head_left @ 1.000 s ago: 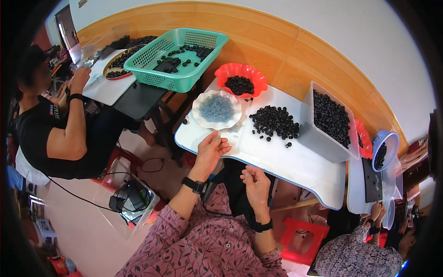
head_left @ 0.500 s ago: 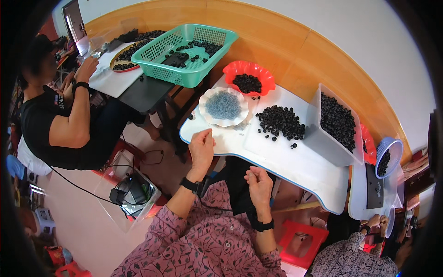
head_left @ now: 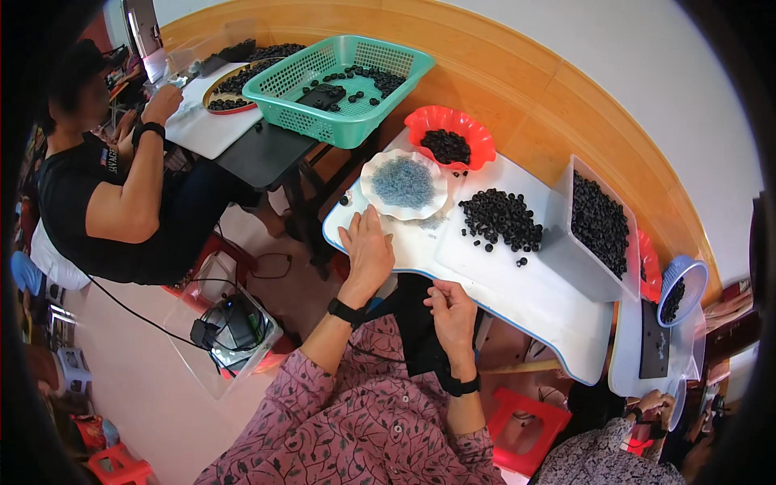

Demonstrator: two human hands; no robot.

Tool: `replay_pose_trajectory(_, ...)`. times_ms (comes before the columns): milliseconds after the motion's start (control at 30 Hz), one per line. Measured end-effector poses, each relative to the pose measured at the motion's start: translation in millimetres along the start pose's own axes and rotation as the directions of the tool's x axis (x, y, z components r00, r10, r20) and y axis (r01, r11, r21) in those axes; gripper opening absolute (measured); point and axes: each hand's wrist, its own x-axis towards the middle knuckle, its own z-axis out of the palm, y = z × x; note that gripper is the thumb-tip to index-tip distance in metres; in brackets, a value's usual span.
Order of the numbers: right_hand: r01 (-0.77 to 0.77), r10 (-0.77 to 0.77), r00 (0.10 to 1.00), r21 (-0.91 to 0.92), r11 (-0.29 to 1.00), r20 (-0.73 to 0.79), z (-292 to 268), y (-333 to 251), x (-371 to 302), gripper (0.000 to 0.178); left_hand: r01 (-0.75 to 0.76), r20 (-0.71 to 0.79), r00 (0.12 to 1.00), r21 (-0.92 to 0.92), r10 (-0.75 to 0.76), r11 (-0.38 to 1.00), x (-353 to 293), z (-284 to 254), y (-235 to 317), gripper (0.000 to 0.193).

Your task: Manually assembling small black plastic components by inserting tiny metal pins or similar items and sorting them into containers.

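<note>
Left hand: over the near left edge of the table, its fingers apart, fingertips just beside the near rim of a white scalloped dish. The dish holds a heap of small clear bluish pieces. Right hand: at the table's near edge, fingers curled in toward the thumb; whether they clamp anything cannot be told. A loose pile of small black cylindrical parts lies right of the dish, between it and a tilted translucent bin of similar parts. Behind the dish stands a red scalloped bowl, also containing black parts.
</note>
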Motion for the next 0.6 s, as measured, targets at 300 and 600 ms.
replay_pose_trajectory(300, 0.182, -0.208, 0.971, -0.206, 0.962, -0.116, -10, 17, 16, 0.013, -0.027, 0.032, 0.999, 0.064, 0.025, 0.998, -6, -3, 10, 0.072)
replay_pose_trajectory(600, 0.195, -0.26, 0.958, -0.392, 0.899, -0.12, -11, 27, 36, 0.015, -0.096, 0.055, 0.994, -0.053, 0.099, 0.994, -5, -6, 1, 0.075)
